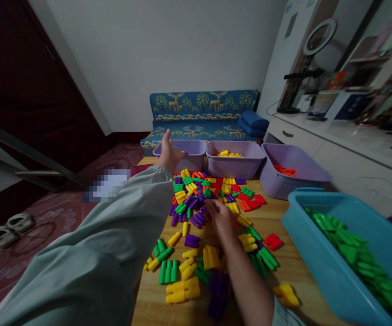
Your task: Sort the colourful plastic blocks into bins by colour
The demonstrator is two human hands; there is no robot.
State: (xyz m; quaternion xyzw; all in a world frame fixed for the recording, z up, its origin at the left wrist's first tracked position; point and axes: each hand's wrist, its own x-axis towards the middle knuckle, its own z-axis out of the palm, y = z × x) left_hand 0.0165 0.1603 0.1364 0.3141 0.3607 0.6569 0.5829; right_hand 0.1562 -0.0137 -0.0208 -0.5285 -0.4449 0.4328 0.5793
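My left hand [169, 155] reaches over the near rim of the left purple bin [196, 158], thumb raised and fingers spread, with nothing visible in it. A heap of plastic toy building pieces [191, 192] in yellow, green, purple, red and orange lies on the wooden table. At the heap's near right side, my right hand [220, 216] has its fingers pinched close together beside some purple pieces [198, 219]. Whatever is between those fingertips is too small and dark to make out. Loose yellow pieces [182, 290] and green pieces [168, 271] lie nearer to me.
A middle purple bin [235, 166] holds yellow pieces, and a right purple bin [294, 179] holds red-orange ones. The blue bin [321, 253] at right contains green pieces. Beyond the table [267, 217] stands a patterned blue sofa [202, 111]; a white cabinet [338, 149] stands right.
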